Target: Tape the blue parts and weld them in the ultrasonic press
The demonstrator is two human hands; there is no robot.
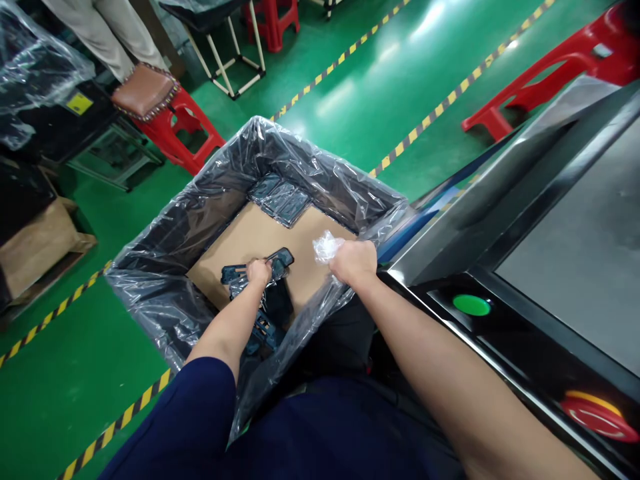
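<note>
Left hand (259,272): in film-lined black bin (173,293); fingers clamp dark plastic part (281,258).
Right hand (355,261): bin rim; fingers grip crumpled clear film (325,247).

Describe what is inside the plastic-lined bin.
Inside the plastic-lined bin: a cardboard sheet, flat dark pieces in the far corner, and nearer dark parts, some gripped by the left hand. The right hand clutches clear plastic. Anything beneath the cardboard is covered.
</note>
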